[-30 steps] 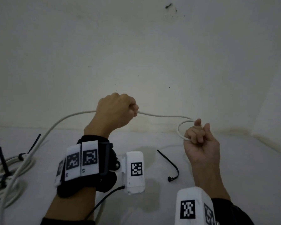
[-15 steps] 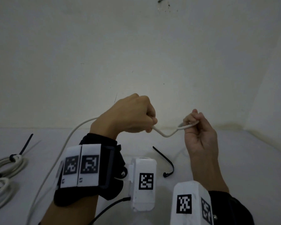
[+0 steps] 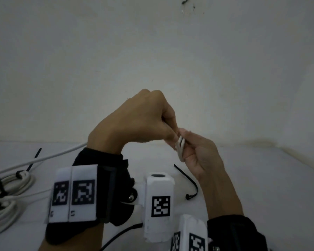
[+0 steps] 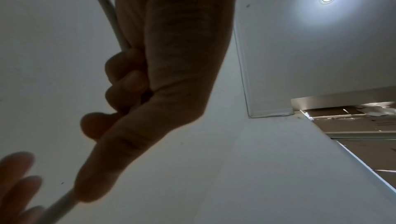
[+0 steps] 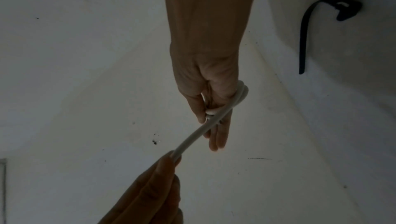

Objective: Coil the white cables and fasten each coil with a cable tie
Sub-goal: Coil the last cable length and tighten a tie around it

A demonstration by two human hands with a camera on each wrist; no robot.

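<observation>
Both fists, left hand (image 3: 143, 120) and right hand (image 3: 198, 153), round white cable (image 3: 181, 145); its double loop (image 5: 240, 95) wrist-view only.

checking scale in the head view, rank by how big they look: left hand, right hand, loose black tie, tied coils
1. Tied coils, partly cut off by the frame.
2. Left hand, right hand: too alike to rank.
3. Loose black tie.
</observation>
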